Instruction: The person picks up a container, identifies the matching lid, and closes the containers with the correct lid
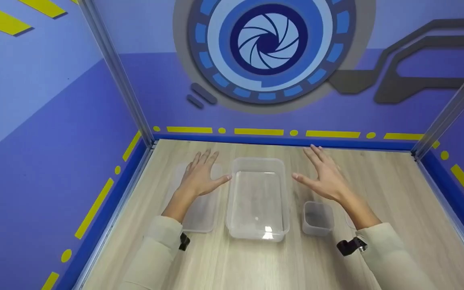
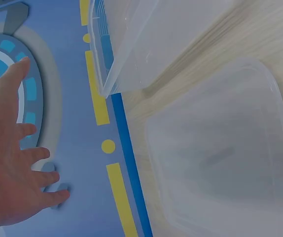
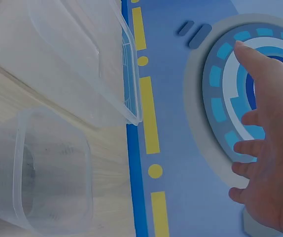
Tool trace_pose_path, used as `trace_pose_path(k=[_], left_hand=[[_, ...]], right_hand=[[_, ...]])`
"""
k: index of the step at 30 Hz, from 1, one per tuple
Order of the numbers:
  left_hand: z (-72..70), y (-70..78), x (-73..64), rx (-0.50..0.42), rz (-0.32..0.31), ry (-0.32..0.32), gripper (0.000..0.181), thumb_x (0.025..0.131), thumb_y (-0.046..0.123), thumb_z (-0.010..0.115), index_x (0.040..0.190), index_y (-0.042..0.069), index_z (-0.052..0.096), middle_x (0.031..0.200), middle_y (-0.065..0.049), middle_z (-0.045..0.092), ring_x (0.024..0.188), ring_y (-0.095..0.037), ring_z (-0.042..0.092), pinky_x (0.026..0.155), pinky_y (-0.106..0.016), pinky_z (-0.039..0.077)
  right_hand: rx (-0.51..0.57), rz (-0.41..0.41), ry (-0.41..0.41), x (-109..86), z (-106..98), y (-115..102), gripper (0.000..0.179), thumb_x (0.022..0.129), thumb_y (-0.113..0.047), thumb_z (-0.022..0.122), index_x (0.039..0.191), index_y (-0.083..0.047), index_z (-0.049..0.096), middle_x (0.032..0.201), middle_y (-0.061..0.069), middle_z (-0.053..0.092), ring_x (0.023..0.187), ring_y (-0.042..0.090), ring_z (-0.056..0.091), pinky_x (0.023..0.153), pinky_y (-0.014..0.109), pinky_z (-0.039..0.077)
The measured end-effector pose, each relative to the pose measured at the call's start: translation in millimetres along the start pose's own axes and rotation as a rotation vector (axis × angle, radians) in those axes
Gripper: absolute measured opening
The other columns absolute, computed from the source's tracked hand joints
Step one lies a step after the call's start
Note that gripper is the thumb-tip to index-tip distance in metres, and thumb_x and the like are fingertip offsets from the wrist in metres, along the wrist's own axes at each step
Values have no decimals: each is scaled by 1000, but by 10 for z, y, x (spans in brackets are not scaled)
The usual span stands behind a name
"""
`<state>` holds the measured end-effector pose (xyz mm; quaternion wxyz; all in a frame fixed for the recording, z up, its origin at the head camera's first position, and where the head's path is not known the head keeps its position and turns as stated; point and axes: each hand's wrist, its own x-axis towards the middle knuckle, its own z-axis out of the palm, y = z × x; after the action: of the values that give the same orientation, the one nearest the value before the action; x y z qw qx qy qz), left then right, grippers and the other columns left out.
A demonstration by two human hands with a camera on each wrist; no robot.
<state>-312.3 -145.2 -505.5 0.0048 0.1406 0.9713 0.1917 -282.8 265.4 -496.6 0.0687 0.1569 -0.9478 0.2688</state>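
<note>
Both hands hover over the table with fingers spread, holding nothing. My left hand (image 1: 200,177) is above a flat translucent lid (image 1: 197,215), which also shows in the left wrist view (image 2: 220,153). Between the hands stands a large clear rectangular container (image 1: 258,201) without a cover, its inside showing only the bottom. My right hand (image 1: 326,177) hangs to the right of it, beyond a small translucent square container (image 1: 317,219) that is uncovered too. Partly hidden under the right forearm, the edge of a small clear lid (image 1: 349,220) peeks out.
A wood-grain table (image 1: 252,266) carries these things. Blue printed panels (image 1: 155,92) enclose it at the back and both sides, with metal posts (image 1: 113,64) at the corners. Small black devices (image 1: 349,246) sit at the wrists.
</note>
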Motion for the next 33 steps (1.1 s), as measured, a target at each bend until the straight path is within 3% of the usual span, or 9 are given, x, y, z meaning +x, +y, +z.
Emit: trace_pose_path(k=[21,33], left_hand=[[-159,-190,-108,-2,-41,43,97,95,72,62,170,24,25,177,-11,16,162,-41,8,125,-67,15],[-131,-232,-162,5,-51,41,100,94,78,57,170,24,23,177,-11,15,162,-39,8,126,-65,15]], right_hand=[[65,-50,1,87,192,-271,96,94,-63,71,168,-18,30,174,14,22,160,42,17,116,79,20],[103,-49,-37,124,331,-403,98,94,-69,67,169,-18,29,175,12,20,159,42,18,118,75,21]])
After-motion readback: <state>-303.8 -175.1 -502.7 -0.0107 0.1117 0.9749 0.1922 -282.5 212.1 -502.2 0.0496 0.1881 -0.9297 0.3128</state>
